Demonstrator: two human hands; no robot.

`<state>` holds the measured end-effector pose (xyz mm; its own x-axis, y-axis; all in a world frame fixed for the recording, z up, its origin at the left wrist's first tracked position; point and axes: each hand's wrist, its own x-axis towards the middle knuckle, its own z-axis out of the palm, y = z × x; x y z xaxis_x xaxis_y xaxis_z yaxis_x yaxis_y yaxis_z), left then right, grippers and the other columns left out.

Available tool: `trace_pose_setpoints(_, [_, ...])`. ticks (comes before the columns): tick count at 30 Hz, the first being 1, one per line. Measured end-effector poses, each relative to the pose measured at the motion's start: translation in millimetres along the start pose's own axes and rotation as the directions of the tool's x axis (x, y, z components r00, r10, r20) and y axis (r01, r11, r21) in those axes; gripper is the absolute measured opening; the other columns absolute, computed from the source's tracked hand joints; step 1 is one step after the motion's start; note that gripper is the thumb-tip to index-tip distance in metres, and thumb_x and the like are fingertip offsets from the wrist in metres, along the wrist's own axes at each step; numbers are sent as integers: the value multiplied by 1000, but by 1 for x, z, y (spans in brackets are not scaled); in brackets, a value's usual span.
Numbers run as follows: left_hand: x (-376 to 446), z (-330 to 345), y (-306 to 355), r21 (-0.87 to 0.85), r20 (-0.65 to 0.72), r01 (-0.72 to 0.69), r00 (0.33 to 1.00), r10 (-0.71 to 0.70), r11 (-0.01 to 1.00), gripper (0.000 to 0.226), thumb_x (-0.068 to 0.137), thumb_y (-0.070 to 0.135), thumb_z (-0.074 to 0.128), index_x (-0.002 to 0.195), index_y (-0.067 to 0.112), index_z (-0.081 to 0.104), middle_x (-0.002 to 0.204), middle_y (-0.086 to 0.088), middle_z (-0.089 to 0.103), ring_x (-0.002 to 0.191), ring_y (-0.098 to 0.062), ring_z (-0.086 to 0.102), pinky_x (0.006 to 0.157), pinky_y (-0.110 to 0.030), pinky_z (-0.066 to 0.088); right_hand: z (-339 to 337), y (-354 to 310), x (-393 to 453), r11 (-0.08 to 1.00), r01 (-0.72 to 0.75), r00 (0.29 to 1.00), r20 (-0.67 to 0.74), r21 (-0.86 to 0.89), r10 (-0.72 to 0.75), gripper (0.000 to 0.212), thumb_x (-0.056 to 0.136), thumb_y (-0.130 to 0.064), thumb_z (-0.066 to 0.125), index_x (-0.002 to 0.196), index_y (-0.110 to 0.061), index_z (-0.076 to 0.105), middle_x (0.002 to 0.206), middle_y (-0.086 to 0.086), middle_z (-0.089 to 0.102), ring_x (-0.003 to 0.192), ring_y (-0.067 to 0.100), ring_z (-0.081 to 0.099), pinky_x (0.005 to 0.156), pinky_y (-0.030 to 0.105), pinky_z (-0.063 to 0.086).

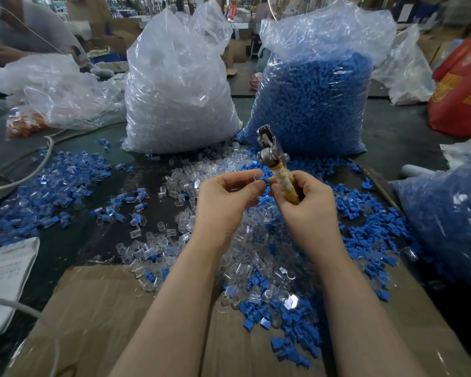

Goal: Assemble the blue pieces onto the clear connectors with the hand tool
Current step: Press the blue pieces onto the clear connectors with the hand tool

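Blue pieces (365, 213) and clear connectors (180, 186) across dark, possibly rubber-topped table (392, 126)

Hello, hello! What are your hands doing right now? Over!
Left hand pinching a clear connector. Right hand gripping the hand tool, fingertips on a blue piece. Nothing between hands; loose parts heaped below.

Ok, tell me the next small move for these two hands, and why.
Probably bring the metal head of the hand tool down onto the pieces and press them together. The left hand pinches a clear connector with a blue piece at its fingertips, while the right hand holds the tool upright, head above them.
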<state>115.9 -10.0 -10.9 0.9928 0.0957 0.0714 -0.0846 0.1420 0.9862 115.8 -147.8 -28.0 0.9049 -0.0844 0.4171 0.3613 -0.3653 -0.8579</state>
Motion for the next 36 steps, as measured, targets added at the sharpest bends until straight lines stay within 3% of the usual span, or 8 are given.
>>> trace_pose_setpoints(3, [1, -2, 0, -28, -12, -11, 1000, 11, 1000, 18, 84, 1, 73, 92, 16, 74, 81, -3, 75, 79, -15, 70, 73, -25, 59, -7, 4, 2, 998, -33, 999, -2, -47, 33, 4, 90, -20, 67, 87, -18, 67, 66, -8, 62, 56, 7, 50, 55, 28, 44])
trace_pose_setpoints(9, [4, -6, -2, -38, -31, -20, 999, 19, 999, 22, 87, -1, 69, 103, 14, 67, 95, -12, 70, 88, -23, 70, 78, -28, 59, -26, 14, 7, 960, -149, 974, 130, -239, 183, 4, 88, -20, 65, 90, -18, 64, 78, 7, 66, 70, 30, 61, 66, 49, 54])
trace_pose_setpoints(12, [4, -8, -1, -39, -21, -38, 999, 37, 999, 23, 88, -2, 67, 105, 13, 66, 100, -18, 68, 90, -25, 69, 80, -30, 60, -29, 15, 8, 938, -155, 946, 228, -310, 231, 7, 87, -22, 67, 93, -21, 63, 86, 6, 68, 73, 27, 64, 70, 47, 54])
trace_pose_setpoints(17, [6, -9, -3, -19, -6, -65, 998, 65, 998, 24, 87, -1, 68, 106, 13, 67, 86, 0, 68, 75, -7, 68, 74, -23, 58, -30, 13, 7, 929, -160, 912, 309, -335, 269, 12, 86, -19, 68, 97, -20, 63, 92, 7, 68, 82, 27, 64, 79, 46, 53])
trace_pose_setpoints(20, [6, -10, -4, -19, 1, -75, 997, 75, 997, 23, 87, 0, 69, 104, 15, 67, 85, 3, 67, 73, -4, 67, 73, -21, 57, -30, 11, 6, 930, -155, 900, 341, -332, 272, 14, 86, -17, 68, 97, -20, 60, 97, 9, 68, 86, 29, 64, 83, 48, 52])
trace_pose_setpoints(30, [6, -10, -4, -16, 14, -96, 995, 96, 995, 26, 86, -3, 68, 105, 15, 66, 91, -3, 70, 80, -9, 67, 78, -25, 59, -30, 8, 6, 905, -113, 887, 368, -410, 278, 19, 84, -17, 67, 100, -23, 57, 95, 5, 65, 87, 28, 60, 83, 48, 50])
trace_pose_setpoints(36, [6, -11, -6, -25, 8, -97, 995, 98, 995, 27, 86, -4, 68, 106, 14, 66, 91, -3, 71, 83, -12, 68, 79, -27, 59, -31, 10, 5, 909, -110, 885, 376, -402, 274, 21, 84, -14, 64, 99, -25, 56, 87, 6, 62, 81, 29, 59, 76, 46, 48])
